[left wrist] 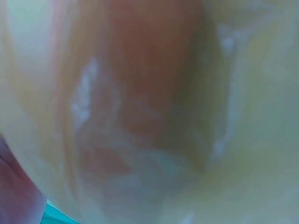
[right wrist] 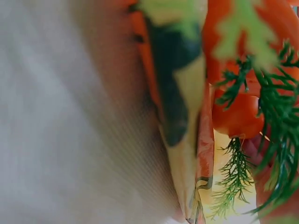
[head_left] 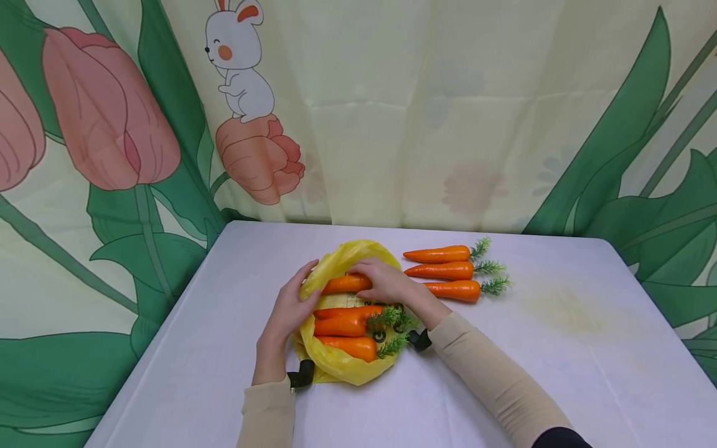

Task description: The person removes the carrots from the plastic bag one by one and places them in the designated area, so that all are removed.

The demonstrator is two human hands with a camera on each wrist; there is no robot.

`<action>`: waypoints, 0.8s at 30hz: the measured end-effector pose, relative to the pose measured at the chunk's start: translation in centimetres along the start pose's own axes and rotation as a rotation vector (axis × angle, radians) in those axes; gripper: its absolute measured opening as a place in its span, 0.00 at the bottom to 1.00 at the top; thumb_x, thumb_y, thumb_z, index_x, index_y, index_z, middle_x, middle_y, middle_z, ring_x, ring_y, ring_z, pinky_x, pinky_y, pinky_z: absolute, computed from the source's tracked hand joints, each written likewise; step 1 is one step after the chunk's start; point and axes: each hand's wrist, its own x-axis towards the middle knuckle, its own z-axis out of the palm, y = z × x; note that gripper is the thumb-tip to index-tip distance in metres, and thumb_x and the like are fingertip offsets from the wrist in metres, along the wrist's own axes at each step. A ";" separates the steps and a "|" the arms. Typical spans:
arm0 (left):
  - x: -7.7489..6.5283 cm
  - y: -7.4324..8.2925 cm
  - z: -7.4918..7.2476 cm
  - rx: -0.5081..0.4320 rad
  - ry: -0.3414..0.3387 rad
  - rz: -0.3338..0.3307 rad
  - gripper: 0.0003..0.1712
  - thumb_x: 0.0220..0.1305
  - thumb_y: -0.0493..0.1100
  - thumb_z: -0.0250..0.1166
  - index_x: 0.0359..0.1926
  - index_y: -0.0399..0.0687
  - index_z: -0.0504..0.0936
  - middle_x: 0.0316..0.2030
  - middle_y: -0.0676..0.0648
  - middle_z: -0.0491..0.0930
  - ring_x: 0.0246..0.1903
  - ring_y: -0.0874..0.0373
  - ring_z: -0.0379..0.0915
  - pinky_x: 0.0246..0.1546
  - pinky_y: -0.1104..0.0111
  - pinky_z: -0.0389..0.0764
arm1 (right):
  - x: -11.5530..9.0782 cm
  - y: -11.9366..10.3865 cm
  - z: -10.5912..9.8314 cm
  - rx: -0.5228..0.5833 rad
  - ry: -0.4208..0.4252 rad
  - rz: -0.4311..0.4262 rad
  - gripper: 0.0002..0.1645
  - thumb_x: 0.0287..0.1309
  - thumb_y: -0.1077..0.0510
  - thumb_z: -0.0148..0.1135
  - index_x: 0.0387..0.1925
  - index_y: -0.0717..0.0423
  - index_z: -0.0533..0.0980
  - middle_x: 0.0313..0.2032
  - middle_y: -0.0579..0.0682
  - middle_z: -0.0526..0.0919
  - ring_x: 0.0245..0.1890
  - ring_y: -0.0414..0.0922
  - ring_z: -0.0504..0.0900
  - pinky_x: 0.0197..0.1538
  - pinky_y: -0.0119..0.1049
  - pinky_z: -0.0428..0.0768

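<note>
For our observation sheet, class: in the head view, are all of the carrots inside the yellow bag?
No: three carrots lie outside the yellow bag, on the white table.

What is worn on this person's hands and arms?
The left hand and right hand wear no gloves. Both sleeves are beige; a small black device sits near each hand. Something black covers the right sleeve at the head view's bottom edge.

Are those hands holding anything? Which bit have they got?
Yes! The right hand holds a carrot by its thick end, and the left hand holds the yellow bag by its left rim.
</note>
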 end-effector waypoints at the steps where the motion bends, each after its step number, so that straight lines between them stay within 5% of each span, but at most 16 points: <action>1: 0.0 0.0 0.0 0.000 -0.001 -0.002 0.35 0.69 0.37 0.63 0.75 0.50 0.65 0.66 0.42 0.72 0.60 0.45 0.71 0.62 0.48 0.72 | 0.0 0.0 0.0 0.004 0.000 0.006 0.30 0.61 0.56 0.71 0.64 0.59 0.75 0.64 0.57 0.74 0.66 0.55 0.69 0.68 0.49 0.68; 24: 0.0 -0.2 0.0 0.003 0.008 -0.006 0.35 0.69 0.37 0.62 0.75 0.51 0.66 0.64 0.42 0.73 0.58 0.45 0.71 0.60 0.48 0.74 | -0.8 -0.2 -0.9 0.015 0.010 -0.008 0.26 0.63 0.57 0.69 0.61 0.59 0.76 0.60 0.55 0.78 0.62 0.53 0.72 0.65 0.48 0.70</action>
